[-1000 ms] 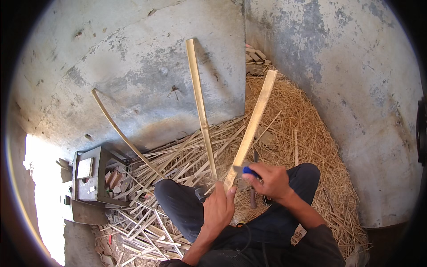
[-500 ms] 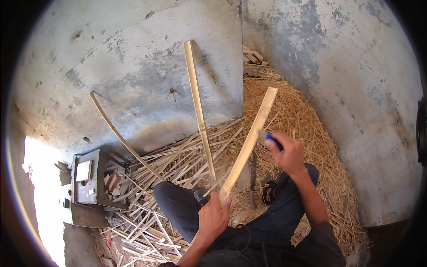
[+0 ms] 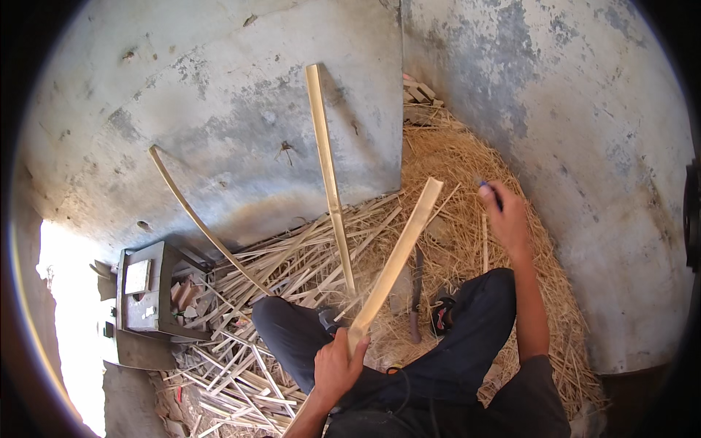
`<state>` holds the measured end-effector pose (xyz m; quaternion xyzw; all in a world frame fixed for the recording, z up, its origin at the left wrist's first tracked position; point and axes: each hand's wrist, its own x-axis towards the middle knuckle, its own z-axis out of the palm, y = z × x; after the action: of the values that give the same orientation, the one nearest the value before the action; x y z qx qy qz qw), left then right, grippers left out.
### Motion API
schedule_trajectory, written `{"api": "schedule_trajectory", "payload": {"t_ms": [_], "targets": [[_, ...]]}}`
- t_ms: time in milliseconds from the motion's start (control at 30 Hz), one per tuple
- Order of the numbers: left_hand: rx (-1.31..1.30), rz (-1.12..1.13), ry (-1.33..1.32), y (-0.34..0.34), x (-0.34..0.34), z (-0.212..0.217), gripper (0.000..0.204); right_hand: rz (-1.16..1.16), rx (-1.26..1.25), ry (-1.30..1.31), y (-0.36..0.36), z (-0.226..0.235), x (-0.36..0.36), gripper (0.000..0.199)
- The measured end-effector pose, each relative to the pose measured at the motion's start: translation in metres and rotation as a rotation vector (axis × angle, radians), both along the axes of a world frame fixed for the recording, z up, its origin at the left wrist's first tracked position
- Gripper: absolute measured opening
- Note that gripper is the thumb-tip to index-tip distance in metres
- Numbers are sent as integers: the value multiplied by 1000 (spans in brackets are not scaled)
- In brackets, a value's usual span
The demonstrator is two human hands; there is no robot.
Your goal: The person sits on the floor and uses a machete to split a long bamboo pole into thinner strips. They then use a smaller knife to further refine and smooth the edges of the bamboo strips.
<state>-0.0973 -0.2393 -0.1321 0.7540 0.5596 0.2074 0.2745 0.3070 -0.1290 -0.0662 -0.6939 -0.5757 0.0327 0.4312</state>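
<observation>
My left hand (image 3: 338, 368) is closed round the lower end of a split bamboo strip (image 3: 398, 252). The strip slants up and away to the right, its pale hollow inner face showing. Off to the right of the strip's far end, my right hand (image 3: 509, 219) is raised, its fingers wrapped round a small blue-handled tool (image 3: 498, 197). Most of the tool is hidden in the fist, and its tip is too small to make out. Tool and strip are apart.
Two more bamboo strips, a wide one (image 3: 326, 168) and a thin bent one (image 3: 197, 219), lean on the wall (image 3: 219, 95). Split sticks (image 3: 241, 379) and straw-like shavings (image 3: 467, 157) cover the floor. A dark-handled tool (image 3: 416, 306) lies between my feet. A wooden box-like stand (image 3: 157, 292) is at left.
My right hand has moved away from the bamboo strip, up and to the right, with the blue-handled tool. My left hand and the strip have shifted slightly down and left.
</observation>
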Motion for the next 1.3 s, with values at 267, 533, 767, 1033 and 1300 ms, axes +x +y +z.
{"api": "schedule_trajectory", "payload": {"t_ms": [267, 533, 767, 1033, 1300], "targets": [[109, 7, -185, 32, 38, 21, 38, 450, 167, -153, -62, -53, -121, 32], [83, 36, -250, 36, 46, 38, 39, 467, 191, -179, -71, -61, -145, 29], [32, 2, -320, 31, 43, 35, 38, 379, 237, -138, -62, -47, -133, 30], [-68, -10, -274, 25, 36, 41, 37, 328, 255, -140, -43, -35, -100, 34], [-65, 30, -302, 17, 28, 25, 38, 300, 222, -150, -16, -30, -69, 36]]}}
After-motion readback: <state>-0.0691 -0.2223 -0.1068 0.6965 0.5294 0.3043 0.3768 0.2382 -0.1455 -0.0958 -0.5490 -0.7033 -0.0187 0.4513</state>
